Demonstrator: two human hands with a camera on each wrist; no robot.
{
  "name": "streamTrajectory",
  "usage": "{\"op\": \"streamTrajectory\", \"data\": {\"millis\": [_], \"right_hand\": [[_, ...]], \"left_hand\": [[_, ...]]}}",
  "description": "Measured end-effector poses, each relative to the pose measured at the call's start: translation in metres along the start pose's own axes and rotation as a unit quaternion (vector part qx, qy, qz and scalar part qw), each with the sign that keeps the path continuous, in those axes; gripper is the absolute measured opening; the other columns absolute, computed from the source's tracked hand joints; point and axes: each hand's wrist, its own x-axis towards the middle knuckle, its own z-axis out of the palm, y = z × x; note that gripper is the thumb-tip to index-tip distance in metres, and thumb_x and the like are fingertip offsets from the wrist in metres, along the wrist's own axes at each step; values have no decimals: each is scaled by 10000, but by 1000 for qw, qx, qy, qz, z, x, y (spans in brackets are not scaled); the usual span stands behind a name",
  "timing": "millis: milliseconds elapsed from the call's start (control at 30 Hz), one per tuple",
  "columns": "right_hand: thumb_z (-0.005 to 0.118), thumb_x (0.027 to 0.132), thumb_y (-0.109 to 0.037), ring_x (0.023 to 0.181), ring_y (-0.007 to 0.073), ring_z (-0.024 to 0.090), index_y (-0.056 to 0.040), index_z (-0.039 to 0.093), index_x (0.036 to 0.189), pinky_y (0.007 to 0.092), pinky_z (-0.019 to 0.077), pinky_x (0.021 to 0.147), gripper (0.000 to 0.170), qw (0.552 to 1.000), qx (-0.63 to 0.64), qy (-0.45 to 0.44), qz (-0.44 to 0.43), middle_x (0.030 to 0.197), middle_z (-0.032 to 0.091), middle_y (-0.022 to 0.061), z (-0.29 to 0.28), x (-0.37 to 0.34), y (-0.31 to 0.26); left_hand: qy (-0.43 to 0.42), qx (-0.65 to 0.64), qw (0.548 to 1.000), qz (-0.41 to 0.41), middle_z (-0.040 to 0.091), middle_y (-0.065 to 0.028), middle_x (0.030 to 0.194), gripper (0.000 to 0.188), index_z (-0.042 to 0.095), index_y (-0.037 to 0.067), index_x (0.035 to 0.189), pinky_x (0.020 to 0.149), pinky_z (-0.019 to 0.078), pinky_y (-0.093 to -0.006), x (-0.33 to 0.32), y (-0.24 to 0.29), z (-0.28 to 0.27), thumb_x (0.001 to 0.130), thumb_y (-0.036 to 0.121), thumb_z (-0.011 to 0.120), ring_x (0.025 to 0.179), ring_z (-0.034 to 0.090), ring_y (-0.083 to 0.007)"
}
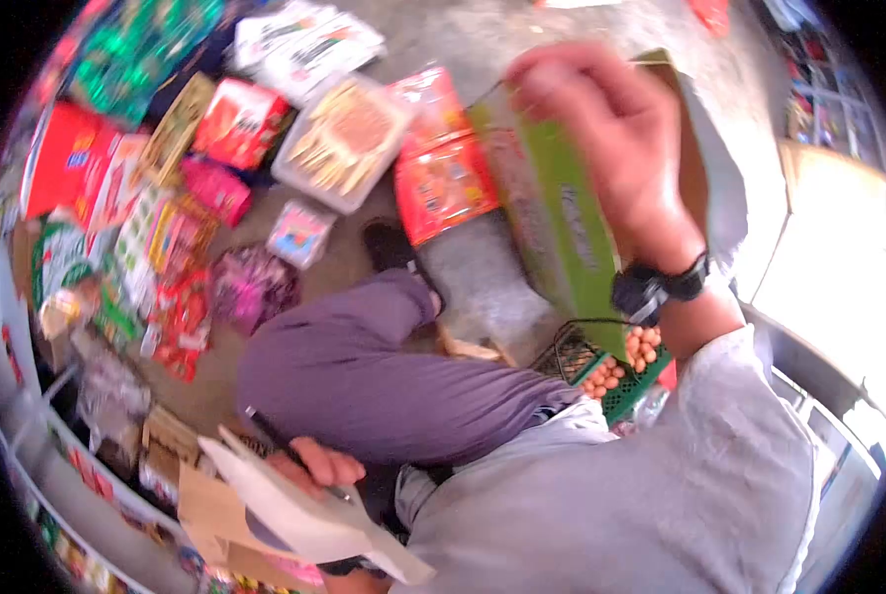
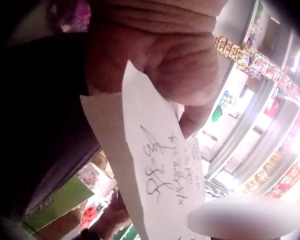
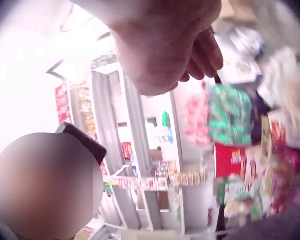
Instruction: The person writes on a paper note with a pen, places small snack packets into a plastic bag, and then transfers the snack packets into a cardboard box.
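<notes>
My left hand (image 1: 322,465) holds a pen (image 1: 268,428) together with some white paper (image 1: 290,500). Handwriting covers that paper (image 2: 157,160) in the left wrist view, and a torn edge lies against the palm. Raised and blurred, my right hand (image 1: 616,139) bends its fingers above the upper part of a green carton (image 1: 567,213). In the right wrist view its fingers (image 3: 205,55) hang bent, with a small dark bit at the tips; I cannot tell whether they grip it. A black watch (image 1: 656,289) circles the right wrist.
A green basket (image 1: 626,396) of eggs stands below the carton. Red packets (image 1: 448,183), a clear tub (image 1: 344,139) of pale sticks and many bagged goods cover the floor ahead and left. Shelves (image 1: 87,465) run along the left; a pale box (image 1: 829,228) is at right.
</notes>
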Motion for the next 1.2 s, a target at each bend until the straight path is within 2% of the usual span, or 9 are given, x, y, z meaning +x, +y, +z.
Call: {"op": "streamTrajectory", "data": {"millis": [100, 267, 400, 500, 633, 767, 933, 1133, 1200], "right_hand": [[616, 961, -204, 771, 89, 639, -7, 702, 927, 238, 517, 725, 217, 994, 8, 108, -1, 856, 704, 32, -107, 38, 43], [645, 951, -372, 850, 169, 681, -53, 678, 1085, 317, 595, 685, 347, 925, -43, -17, 377, 992, 690, 80, -184, 59, 242], [735, 857, -496, 696, 179, 546, -55, 674, 1057, 390, 514, 624, 489, 862, -40, 49, 504, 893, 615, 50, -163, 42, 404], [777, 829, -475, 705, 170, 553, -55, 657, 1016, 339, 484, 599, 475, 886, 12, 150, 440, 850, 608, 56, -143, 36, 468], [833, 798, -368, 677, 176, 566, -51, 654, 1094, 300, 465, 582, 469, 852, 150, 318, 388, 794, 622, 61, -118, 36, 476], [857, 782, -292, 745, 224, 663, -50, 629, 1198, 354, 544, 606, 533, 871, 21, 224, 436, 929, 693, 89, -115, 37, 527], [840, 815, -276, 803, 273, 726, -61, 624, 1221, 420, 603, 644, 508, 832, 374, 193, 361, 1015, 727, 93, -91, 37, 553], [752, 875, -373, 811, 206, 659, -81, 626, 1214, 321, 503, 665, 465, 802, 385, 147, 431, 1058, 709, 43, -93, 21, 496], [695, 919, -379, 825, 192, 662, -74, 610, 1239, 318, 501, 659, 450, 810, 423, 199, 354, 1066, 708, 58, -90, 19, 479]], "left_hand": [[-117, 20, 993, -6, 540, -159, 931, 401, 512, 33, 831, 822, 548, -522, 14, -8, 18, 976, 391, 619, 842, 644, -346], [-348, 51, 926, -137, 447, -99, 944, 275, 515, 40, 887, 817, 468, -520, 53, -7, 18, 1032, 273, 529, 807, 549, -273], [-257, -13, 955, -149, 492, -134, 1040, 260, 537, 12, 905, 879, 459, -532, 38, -13, 17, 1046, 224, 487, 1066, 599, -358], [8, 131, 990, -58, 538, -64, 945, 266, 585, 91, 960, 774, 426, -372, 17, -28, 87, 1028, 345, 545, 820, 520, -216], [28, 76, 988, -133, 573, -90, 965, 282, 585, 103, 847, 795, 433, -427, 32, -19, 101, 1007, 335, 575, 826, 556, -268], [-11, 98, 988, -120, 588, -91, 963, 284, 576, 96, 798, 781, 450, -448, 38, -19, 89, 995, 300, 585, 813, 575, -273], [21, 39, 996, -72, 587, -91, 964, 253, 586, 98, 822, 784, 457, -443, 34, -33, 95, 985, 291, 610, 824, 584, -268], [-251, 12, 955, -159, 508, -150, 1078, 246, 536, 6, 923, 900, 465, -540, 51, -11, 35, 1051, 207, 474, 1091, 598, -364], [-180, 28, 976, -122, 514, -149, 1068, 276, 518, 21, 894, 900, 473, -547, 30, -14, 43, 1043, 252, 498, 1022, 616, -360]]}}
